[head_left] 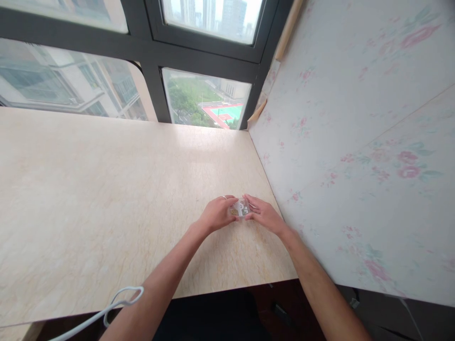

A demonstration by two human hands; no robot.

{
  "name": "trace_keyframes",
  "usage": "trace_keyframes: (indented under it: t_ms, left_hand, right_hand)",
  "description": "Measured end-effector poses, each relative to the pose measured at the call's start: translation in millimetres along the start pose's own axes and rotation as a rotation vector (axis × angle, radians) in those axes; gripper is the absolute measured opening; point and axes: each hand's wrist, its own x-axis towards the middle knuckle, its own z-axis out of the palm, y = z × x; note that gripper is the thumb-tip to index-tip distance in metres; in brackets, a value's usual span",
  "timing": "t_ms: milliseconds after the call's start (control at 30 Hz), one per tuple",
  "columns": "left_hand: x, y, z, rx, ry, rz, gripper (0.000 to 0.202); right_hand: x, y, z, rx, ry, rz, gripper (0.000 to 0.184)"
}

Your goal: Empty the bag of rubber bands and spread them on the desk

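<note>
A person's bare left hand (219, 212) and right hand (265, 214) grasp a small clear plastic case (240, 208) from its nine and three o'clock ends, fingertips on the far side and thumbs on the near, a pairing that likely keeps so light a thing steady and level. A ring (224, 197) shows on the left hand; the fingers hide the case's ends, and its pale and yellowish contents are too small to identify. The case sits low over the marble-patterned tabletop (88, 189), probably so the surface can back it up, though whether it touches is hard to tell. Floral wallpaper (355, 118) spans one to four o'clock, close by the right forearm. A dark-framed window (206, 52) stands at eleven to twelve, presumably lending the light, while a looped white cord (103, 312) lies near seven, beside the left forearm.
</note>
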Motion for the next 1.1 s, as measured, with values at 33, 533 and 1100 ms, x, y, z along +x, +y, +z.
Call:
trace_keyframes:
  t_ms: [33,533,1100]
  left_hand:
    - [1.1,1.4,-1.2,0.014,-0.008,0.0,0.041]
    - [6.5,17.1,-8.6,0.157,-0.085,-0.028,0.028]
    - [1.3,1.9,4.1,0.036,-0.083,-0.131,0.07]
  right_hand:
    - [-0.1,0.6,0.1,0.013,0.003,-0.001,0.072]
    - [0.0,12.5,1.0,0.016,0.008,-0.031,0.072]
    - [-3.2,-6.9,3.3,-0.535,0.036,-0.122,0.062]
